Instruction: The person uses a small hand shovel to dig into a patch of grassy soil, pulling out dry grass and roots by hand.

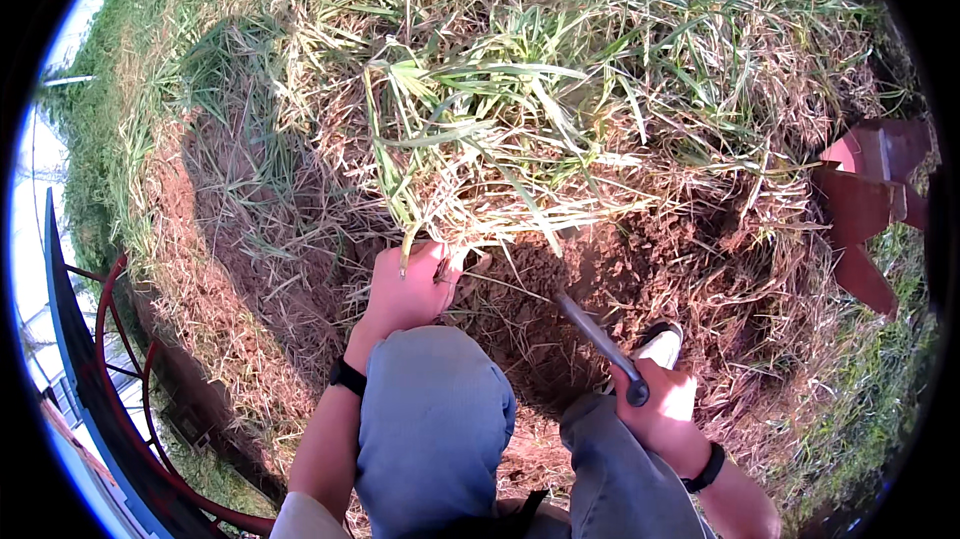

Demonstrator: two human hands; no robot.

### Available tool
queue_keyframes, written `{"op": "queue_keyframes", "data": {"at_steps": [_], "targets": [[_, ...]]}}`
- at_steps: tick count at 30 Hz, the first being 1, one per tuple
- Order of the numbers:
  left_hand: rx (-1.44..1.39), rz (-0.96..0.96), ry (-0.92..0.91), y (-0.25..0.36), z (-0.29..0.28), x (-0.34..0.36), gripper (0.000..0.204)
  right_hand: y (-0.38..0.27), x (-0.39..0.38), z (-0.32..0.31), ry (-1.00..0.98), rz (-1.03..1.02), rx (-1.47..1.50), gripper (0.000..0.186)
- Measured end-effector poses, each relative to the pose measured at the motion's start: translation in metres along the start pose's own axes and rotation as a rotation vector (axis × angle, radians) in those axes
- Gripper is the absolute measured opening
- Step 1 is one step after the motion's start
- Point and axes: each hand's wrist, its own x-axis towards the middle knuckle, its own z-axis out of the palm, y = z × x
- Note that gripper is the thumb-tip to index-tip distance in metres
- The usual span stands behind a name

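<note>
My left hand (410, 289) is closed around the base of a clump of dry and green grass (460, 179) at the centre, just in front of my bent knee. My right hand (655, 404) grips a dark metal hand tool (590, 324), whose narrow shaft points forward and left toward bare reddish soil (620, 259) beside the clump. The tool's far tip lies on or just above the soil; I cannot tell which. Loose straw and roots lie around both hands.
Cut grass and straw (600, 39) cover the ground ahead. Rusty red metal plates (865, 219) stand at the right. A curved red metal frame (150, 409) and a dark bar (75, 359) are at the left. My shoe (660, 344) rests behind the right hand.
</note>
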Motion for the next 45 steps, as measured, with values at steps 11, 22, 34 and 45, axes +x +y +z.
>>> {"op": "queue_keyframes", "data": {"at_steps": [11, 22, 34, 45], "targets": [[-0.003, 0.045, -0.01, 0.001, -0.008, 0.002, 0.031, 0.04, -0.021, 0.036, 0.164, 0.11, 0.33, 0.022], [-0.02, 0.109, 0.053, -0.004, -0.005, -0.013, 0.034, -0.003, -0.016, -0.061, -0.019, -0.043, -0.012, 0.025], [-0.084, 0.082, 0.053, 0.005, 0.0, 0.0, 0.035, 0.014, 0.022, -0.003, 0.069, 0.02, 0.056, 0.028], [-0.056, 0.042, 0.049, 0.009, -0.004, -0.002, 0.037, 0.054, 0.0, 0.029, 0.199, 0.073, 0.293, 0.021]]}}
